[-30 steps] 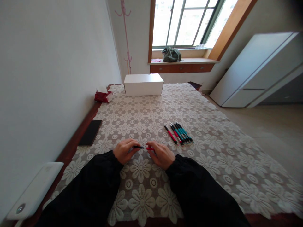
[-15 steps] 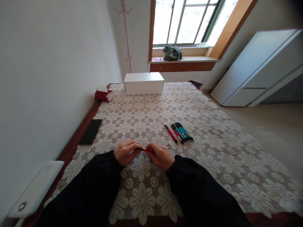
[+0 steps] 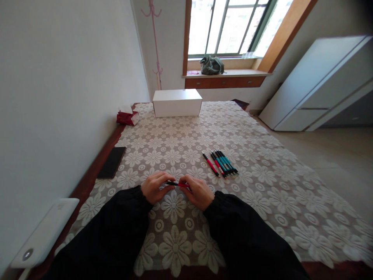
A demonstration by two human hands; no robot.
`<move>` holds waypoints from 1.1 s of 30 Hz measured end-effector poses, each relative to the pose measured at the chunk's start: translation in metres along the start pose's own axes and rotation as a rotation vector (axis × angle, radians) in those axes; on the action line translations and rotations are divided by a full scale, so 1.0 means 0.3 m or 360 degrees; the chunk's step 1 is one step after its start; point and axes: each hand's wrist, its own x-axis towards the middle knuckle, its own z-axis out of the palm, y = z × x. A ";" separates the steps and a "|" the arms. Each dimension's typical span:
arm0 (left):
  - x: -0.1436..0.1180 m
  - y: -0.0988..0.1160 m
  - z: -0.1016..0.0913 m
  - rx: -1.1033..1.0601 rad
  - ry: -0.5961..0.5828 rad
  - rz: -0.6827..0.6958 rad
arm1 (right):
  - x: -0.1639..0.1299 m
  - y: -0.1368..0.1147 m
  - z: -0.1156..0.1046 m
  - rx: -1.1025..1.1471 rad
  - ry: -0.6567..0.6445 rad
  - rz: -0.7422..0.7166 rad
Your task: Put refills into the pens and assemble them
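Pinching suits this pen [image 3: 176,184], likely light and stiff: my left hand [image 3: 155,187] grips its black part, my right hand [image 3: 198,191] its red.

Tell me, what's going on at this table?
Someone is holding a red-and-black pen in both hands: the left hand grips the black part, the right hand the red part, and the two parts meet. More pens lie on the lace tablecloth, farther off to the right.
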 end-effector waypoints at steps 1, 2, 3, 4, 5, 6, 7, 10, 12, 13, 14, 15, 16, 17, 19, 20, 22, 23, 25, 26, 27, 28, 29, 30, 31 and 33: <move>-0.001 -0.002 -0.001 0.0025 -0.0023 -0.0036 | 0.000 0.002 0.001 0.0002 0.0003 0.0000; -0.001 -0.003 -0.002 0.0054 -0.0038 -0.0074 | 0.000 0.003 0.002 0.0004 0.0011 0.0001; -0.001 -0.005 -0.004 0.0087 -0.0045 -0.0110 | 0.000 0.005 0.002 0.0004 0.0022 0.0002; -0.001 -0.005 -0.006 0.0123 -0.0047 -0.0140 | -0.001 0.006 0.003 0.0001 0.0029 0.0002; 0.000 -0.006 -0.007 0.0163 -0.0042 -0.0161 | -0.001 0.007 0.003 -0.0002 0.0033 -0.0001; 0.001 -0.006 -0.008 0.0201 -0.0036 -0.0171 | -0.002 0.009 0.003 -0.0008 0.0033 -0.0005; 0.002 -0.006 -0.008 0.0231 -0.0036 -0.0167 | -0.002 0.010 0.003 -0.0017 0.0033 -0.0011; 0.002 -0.006 -0.004 0.0203 -0.0045 -0.0098 | -0.004 0.015 0.003 -0.0056 0.0021 -0.0027; 0.000 -0.008 0.000 0.0126 -0.0042 -0.0056 | -0.005 0.018 0.004 -0.0076 0.0015 -0.0029; -0.002 -0.010 0.002 0.0097 -0.0030 -0.0052 | -0.006 0.019 0.004 -0.0082 0.0016 -0.0026; -0.003 -0.013 0.003 0.0080 -0.0016 -0.0058 | -0.006 0.021 0.004 -0.0088 0.0022 -0.0023; -0.003 -0.016 0.003 0.0080 0.0001 -0.0074 | -0.006 0.022 0.005 -0.0095 0.0029 -0.0020; -0.003 -0.019 0.002 0.0095 0.0017 -0.0098 | -0.006 0.023 0.005 -0.0104 0.0035 -0.0016; -0.002 -0.022 0.002 0.0119 0.0021 -0.0118 | -0.006 0.023 0.006 -0.0112 0.0038 -0.0014; 0.001 -0.028 0.001 0.0181 -0.0015 -0.0137 | -0.005 0.025 0.006 -0.0118 0.0033 -0.0021; 0.002 -0.029 0.001 0.0204 -0.0041 -0.0132 | -0.005 0.025 0.007 -0.0117 0.0030 -0.0027; 0.004 -0.029 0.001 0.0193 -0.0069 -0.0082 | -0.006 0.025 0.007 -0.0116 0.0031 -0.0037; 0.005 -0.027 0.000 0.0166 -0.0055 -0.0047 | -0.006 0.025 0.007 -0.0116 0.0032 -0.0038; 0.006 -0.022 -0.001 0.0127 0.0000 0.0012 | -0.007 0.025 0.007 -0.0122 0.0041 -0.0029; 0.006 -0.020 -0.002 0.0131 0.0034 0.0023 | -0.007 0.024 0.008 -0.0125 0.0044 -0.0025; 0.007 -0.020 -0.004 0.0152 0.0063 0.0016 | -0.007 0.024 0.008 -0.0126 0.0047 -0.0023; 0.007 -0.020 -0.004 0.0183 0.0091 -0.0006 | -0.007 0.023 0.008 -0.0124 0.0050 -0.0021; 0.007 -0.023 -0.004 0.0211 0.0108 -0.0032 | -0.007 0.022 0.007 -0.0119 0.0051 -0.0021; 0.006 -0.026 -0.003 0.0230 0.0108 -0.0056 | -0.007 0.021 0.007 -0.0113 0.0052 -0.0023; 0.006 -0.031 -0.001 0.0239 0.0086 -0.0067 | -0.007 0.019 0.005 -0.0107 0.0052 -0.0028; 0.004 -0.039 0.005 0.0234 0.0014 -0.0046 | -0.006 0.015 0.002 -0.0101 0.0053 -0.0038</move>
